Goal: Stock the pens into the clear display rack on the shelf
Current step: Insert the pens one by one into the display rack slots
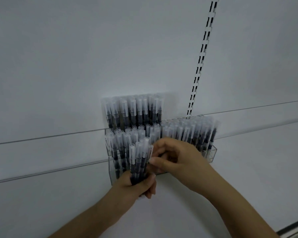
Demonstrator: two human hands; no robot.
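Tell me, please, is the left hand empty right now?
No, the left hand grips a bundle of pens upright before the clear display rack.

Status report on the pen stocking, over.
Left hand gripping pen bundle. Right hand pinching one pen from it. Clear rack nearly full. Nothing blocking.

Left hand gripping pen bundle, right hand pinching one

A single head-worn, wide-angle camera is looking forward, close to a white shelf wall, with both forearms entering from the bottom edge.
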